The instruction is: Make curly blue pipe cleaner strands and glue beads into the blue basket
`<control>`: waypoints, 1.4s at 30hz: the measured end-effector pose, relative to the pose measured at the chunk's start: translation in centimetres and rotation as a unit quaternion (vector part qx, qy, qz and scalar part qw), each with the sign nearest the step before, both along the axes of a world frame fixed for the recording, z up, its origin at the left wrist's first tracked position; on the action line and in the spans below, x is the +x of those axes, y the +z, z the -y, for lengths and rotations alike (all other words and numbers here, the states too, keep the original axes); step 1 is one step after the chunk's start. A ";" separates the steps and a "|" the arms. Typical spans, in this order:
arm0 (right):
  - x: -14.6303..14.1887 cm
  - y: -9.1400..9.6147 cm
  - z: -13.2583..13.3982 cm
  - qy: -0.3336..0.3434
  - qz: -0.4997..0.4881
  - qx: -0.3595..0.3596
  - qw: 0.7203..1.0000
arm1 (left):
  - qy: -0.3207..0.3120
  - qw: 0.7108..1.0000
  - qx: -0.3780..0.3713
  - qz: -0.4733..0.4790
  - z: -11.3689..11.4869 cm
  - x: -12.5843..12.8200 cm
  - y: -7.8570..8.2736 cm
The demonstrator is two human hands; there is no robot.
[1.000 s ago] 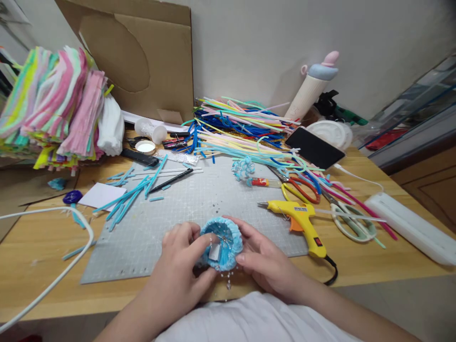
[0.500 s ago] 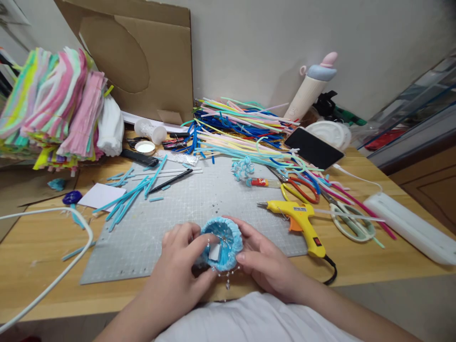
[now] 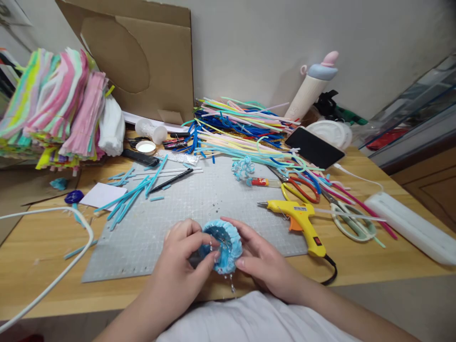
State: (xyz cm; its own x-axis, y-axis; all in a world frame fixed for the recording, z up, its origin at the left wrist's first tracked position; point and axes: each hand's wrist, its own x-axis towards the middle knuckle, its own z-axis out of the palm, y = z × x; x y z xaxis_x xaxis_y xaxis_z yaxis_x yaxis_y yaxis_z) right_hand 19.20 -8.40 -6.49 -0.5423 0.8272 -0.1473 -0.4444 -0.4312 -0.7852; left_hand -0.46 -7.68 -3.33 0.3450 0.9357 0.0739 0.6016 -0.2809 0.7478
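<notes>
A hollow, cup-shaped craft piece of light blue pipe cleaners (image 3: 232,240) is held near the table's front edge, its opening facing me. My right hand (image 3: 261,256) is closed around its right side, thumb at the lower rim and fingers behind. At the left rim is my left hand (image 3: 187,251), with its index finger over the edge and its thumb tip in the opening. Small clear beads show by those fingertips, and a bead strand (image 3: 232,286) hangs below the rim. The far fingers of both hands are partly hidden.
A grey cutting mat (image 3: 142,251) lies underneath. Yellow glue gun (image 3: 295,211), orange-handled scissors (image 3: 302,187) and pale-handled scissors (image 3: 352,223) lie right. Cut blue pipe cleaners (image 3: 137,194) are left, a colourful pile (image 3: 242,137) behind. A white cable (image 3: 87,228) curves at left.
My left thumb has moved up from below the rim into the cup's opening. The small white piece seen inside before no longer shows. The hanging beads have swung slightly right.
</notes>
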 end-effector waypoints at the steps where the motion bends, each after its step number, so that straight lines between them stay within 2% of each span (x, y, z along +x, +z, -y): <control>1: 0.0 0.0 0.0 0.006 0.003 0.006 1.000 | 0.001 1.000 0.006 -0.012 0.0 0.0 0.1; 5: 0.0 0.0 0.1 0.007 0.010 0.025 1.000 | 0.005 0.998 0.042 -0.044 0.0 0.2 0.1; 10: -0.1 -0.3 0.1 -0.005 0.004 0.024 1.000 | 0.015 0.996 0.078 -0.041 0.1 0.5 -0.7; 16: -0.1 -0.3 0.0 -0.010 -0.001 0.013 1.000 | 0.032 0.995 0.091 -0.023 0.3 0.4 -1.4; 29: -0.2 -0.2 0.0 -0.013 0.002 -0.001 1.000 | 0.068 0.994 0.087 0.002 0.3 0.4 -1.7; 31: -0.2 -0.2 0.0 -0.015 0.003 -0.003 1.000 | 0.087 0.993 0.073 0.017 0.5 0.1 -2.0; 36: -0.1 -0.2 0.0 -0.022 0.010 -0.004 1.000 | 0.198 0.975 0.060 0.077 0.4 -1.2 -2.1; 42: -0.3 0.5 0.0 -0.040 -0.007 -0.035 0.999 | 0.227 0.970 0.030 0.076 -0.8 -3.2 -0.5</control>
